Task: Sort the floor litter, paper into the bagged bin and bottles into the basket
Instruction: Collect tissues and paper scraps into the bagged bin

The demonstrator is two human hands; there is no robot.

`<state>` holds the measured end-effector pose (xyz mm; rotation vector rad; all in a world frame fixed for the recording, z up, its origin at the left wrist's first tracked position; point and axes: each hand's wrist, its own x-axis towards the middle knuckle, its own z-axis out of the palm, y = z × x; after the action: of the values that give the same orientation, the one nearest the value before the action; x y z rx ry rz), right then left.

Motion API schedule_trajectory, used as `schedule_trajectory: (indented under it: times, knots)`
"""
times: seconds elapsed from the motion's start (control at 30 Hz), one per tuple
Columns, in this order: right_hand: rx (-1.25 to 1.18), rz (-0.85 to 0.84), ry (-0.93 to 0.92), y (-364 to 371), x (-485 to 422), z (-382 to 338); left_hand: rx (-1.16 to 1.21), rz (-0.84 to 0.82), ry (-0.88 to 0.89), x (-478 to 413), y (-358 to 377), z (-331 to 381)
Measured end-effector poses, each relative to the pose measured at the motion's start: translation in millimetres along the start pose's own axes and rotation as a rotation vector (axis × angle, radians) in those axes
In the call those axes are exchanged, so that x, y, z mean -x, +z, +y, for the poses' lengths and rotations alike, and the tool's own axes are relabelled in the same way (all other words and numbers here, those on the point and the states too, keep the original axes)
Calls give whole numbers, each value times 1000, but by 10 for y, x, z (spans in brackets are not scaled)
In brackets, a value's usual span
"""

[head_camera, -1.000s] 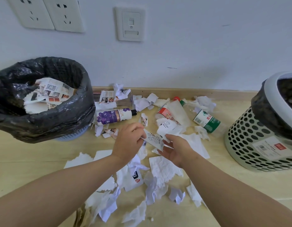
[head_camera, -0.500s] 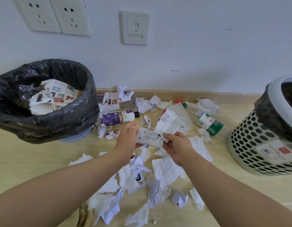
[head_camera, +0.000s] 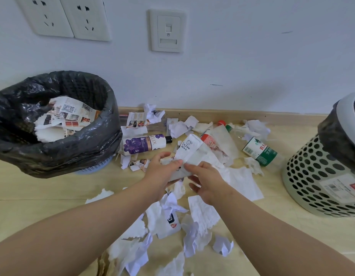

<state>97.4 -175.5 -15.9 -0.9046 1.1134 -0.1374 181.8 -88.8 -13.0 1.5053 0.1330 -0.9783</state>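
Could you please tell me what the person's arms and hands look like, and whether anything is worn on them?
Both are bare: the left hand and right hand show no gloves or rings, and no watch or bracelet shows at either wrist. The left forearm and right forearm are uncovered to the frame edge, with no sleeve in view.
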Motion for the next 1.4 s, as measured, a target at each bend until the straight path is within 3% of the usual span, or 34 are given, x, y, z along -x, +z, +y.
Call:
schedule_trajectory:
  times: [0.33,0.7,0.9,1.17,1.3,1.4]
  knots:
    - [-24,-9,-126,326,-81,-90,-2,154,142,-108,-255,199]
    - [-48,-124,-379,1212,209,-660,27,184,414,80,-656,1079]
    - [-83,-199,-335,1600,327,-748,156,298,448,99,-1096,1489]
    - [-28,-150,-256,1732,282,-539,-20,628,404,-52,-1964,1677]
    - [6,-142,-231,1777,263,-462,-342,623,361,-82,-2164,1602]
    - [26,-133,-222,1776,240,-423,-737,646,354,-97,-2208,1549]
